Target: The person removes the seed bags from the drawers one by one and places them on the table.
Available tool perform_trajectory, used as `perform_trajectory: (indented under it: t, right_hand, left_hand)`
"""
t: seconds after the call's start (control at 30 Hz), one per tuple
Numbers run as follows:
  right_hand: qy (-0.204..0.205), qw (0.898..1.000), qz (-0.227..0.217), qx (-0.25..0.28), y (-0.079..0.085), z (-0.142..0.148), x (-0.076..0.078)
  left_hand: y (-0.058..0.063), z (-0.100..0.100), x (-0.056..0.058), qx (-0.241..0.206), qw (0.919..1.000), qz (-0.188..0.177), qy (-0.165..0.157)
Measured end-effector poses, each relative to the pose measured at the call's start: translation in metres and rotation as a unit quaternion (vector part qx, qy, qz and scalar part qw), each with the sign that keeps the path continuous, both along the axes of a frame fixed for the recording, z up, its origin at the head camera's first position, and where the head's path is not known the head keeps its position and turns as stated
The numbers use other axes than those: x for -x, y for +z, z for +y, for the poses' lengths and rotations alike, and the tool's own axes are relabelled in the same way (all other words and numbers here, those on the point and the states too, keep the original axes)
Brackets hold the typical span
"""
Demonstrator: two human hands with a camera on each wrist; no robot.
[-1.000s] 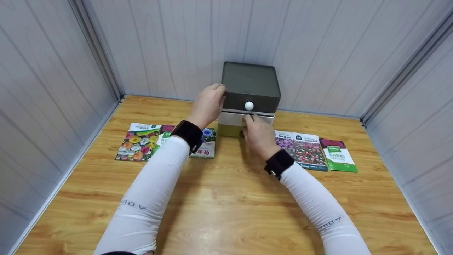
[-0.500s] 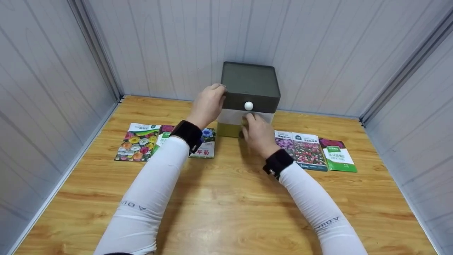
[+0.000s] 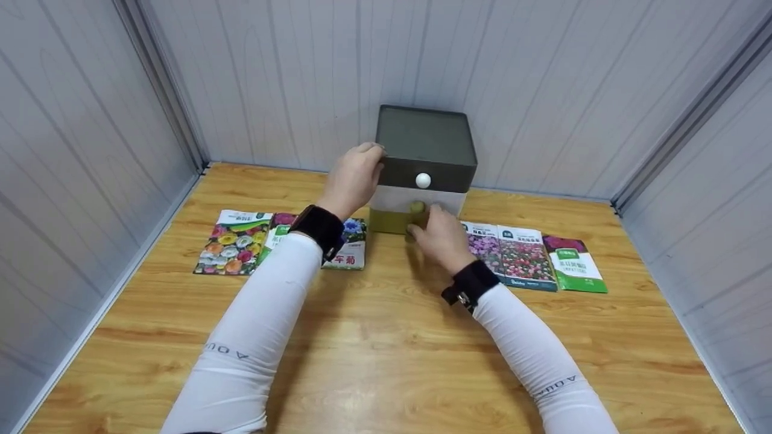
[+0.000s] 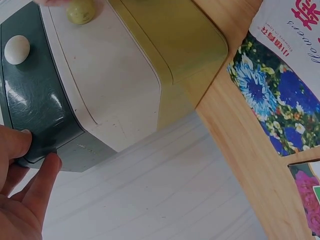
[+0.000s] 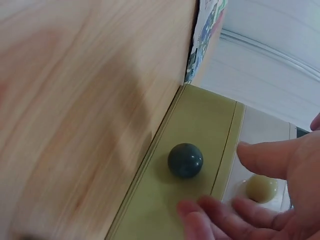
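A small chest of drawers (image 3: 425,135) stands against the back wall, its three drawers flush with the front. The dark green top drawer has a white knob (image 4: 17,49). On the white middle drawer (image 4: 105,75) sits an olive knob (image 5: 261,188), and on the olive bottom drawer (image 5: 200,112) a dark knob (image 5: 185,160). My left hand (image 3: 356,178) grips the chest's upper front left corner between thumb and fingers. My right hand (image 3: 445,238) is in front of the lower drawers, fingers spread loosely apart from both lower knobs, as the right wrist view shows.
Several flower seed packets lie flat on the wooden table (image 3: 386,343). To the chest's left are a multicoloured one (image 3: 235,244) and a blue one (image 3: 354,232); to its right, a pink one (image 3: 528,256) and a green one (image 3: 576,265). Panel walls enclose the table.
The white middle drawer has gone in, closing the gap under the top drawer. My right hand has let go of its olive knob and dropped slightly. The left hand has kept its place.
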State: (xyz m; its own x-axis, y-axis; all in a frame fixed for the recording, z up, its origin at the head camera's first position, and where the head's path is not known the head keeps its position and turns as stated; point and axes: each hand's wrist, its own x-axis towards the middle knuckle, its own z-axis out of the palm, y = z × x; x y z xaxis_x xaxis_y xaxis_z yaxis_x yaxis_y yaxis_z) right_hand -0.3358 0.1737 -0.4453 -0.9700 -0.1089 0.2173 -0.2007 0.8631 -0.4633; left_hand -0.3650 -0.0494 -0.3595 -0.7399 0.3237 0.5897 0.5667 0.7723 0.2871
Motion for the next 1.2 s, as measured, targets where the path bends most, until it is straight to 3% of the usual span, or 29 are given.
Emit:
perform_trajectory:
  t: [0.2,0.4,0.93,1.2]
  right_hand:
    - [-0.015,0.999,-0.029,-0.037,-0.004,-0.003,0.002]
    - [-0.019,0.998,-0.04,-0.033,-0.007,-0.007,0.005]
    - [-0.033,0.998,-0.006,-0.047,-0.021,-0.017,0.009]
    - [-0.03,0.998,0.008,-0.047,-0.023,-0.015,0.01]
  left_hand:
    - [-0.002,0.001,0.001,0.003,1.0,0.006,0.004]
    - [-0.001,0.002,0.0,0.004,0.9999,0.0,0.011]
    - [-0.001,0.0,-0.001,0.0,0.9999,-0.007,0.007]
    - [-0.001,0.001,-0.002,-0.002,1.0,0.007,-0.001]
